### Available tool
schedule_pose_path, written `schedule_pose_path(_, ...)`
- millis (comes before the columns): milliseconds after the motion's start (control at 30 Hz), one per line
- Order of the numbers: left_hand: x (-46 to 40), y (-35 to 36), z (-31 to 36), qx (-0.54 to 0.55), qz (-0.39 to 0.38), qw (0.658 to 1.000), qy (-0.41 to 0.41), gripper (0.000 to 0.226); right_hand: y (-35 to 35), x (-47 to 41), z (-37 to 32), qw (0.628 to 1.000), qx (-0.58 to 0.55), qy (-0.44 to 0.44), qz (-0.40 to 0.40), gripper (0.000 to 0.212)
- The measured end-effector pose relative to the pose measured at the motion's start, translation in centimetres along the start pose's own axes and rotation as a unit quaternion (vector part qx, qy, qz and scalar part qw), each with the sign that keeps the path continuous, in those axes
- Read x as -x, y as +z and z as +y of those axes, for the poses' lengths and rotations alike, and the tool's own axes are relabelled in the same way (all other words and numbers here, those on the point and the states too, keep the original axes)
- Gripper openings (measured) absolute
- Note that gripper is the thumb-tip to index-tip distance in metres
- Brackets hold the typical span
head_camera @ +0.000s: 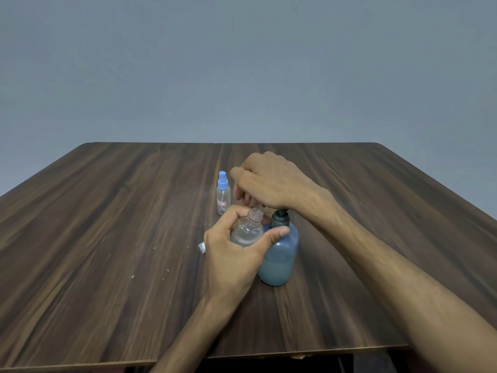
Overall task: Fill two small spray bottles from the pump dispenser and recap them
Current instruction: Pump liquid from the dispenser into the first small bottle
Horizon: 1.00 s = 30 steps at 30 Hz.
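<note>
Left hand: the left hand has its grip clamped around an uncapped clear plastic spray bottle, held beside the dispenser with its open neck under the right hand.
Right hand: the right hand rests over the head of the translucent blue pump dispenser; its grip is curled, on what I cannot tell.
Progress: the held bottle looks partly filled, its recapping not yet done.
Left to do: a second clear spray bottle with a blue cap stands capped behind; it looks empty.
Loose part: a small white piece, possibly the removed sprayer, lies by the left hand.
Room: the dark wood-grain worktop is bare on both sides, edges well apart from the bottles.
</note>
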State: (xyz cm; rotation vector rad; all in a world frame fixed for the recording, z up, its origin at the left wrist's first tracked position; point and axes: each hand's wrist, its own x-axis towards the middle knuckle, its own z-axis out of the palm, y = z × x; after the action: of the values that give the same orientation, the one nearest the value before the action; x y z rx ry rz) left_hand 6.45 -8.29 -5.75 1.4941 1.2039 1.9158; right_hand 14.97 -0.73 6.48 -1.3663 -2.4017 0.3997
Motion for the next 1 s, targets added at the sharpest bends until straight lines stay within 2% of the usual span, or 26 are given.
schedule_pose_path(133,0.07,0.05,-0.17,0.008,0.0,1.0,-0.01,0.04,0.41,0.19,-0.01,1.0,-0.007,0.015,-0.019,0.044)
schedule_pose_path(333,0.04,-0.02,-0.09,-0.004,-0.001,1.0,0.004,0.042,-0.08,0.07,0.01,1.0,0.003,-0.002,0.01,0.045)
schedule_pose_path(533,-0.02,-0.09,-0.33,-0.002,-0.004,1.0,0.004,0.039,0.41,0.16,0.1,1.0,-0.001,0.015,-0.018,0.044)
schedule_pose_path(767,0.06,0.08,-0.27,0.0,-0.001,1.0,0.012,0.041,-0.29,0.21,-0.1,1.0,0.007,0.004,0.007,0.044)
schedule_pose_path(1000,-0.03,0.05,-0.44,0.002,-0.001,1.0,0.014,0.039,0.26,0.3,0.03,1.0,0.009,0.005,-0.01,0.046)
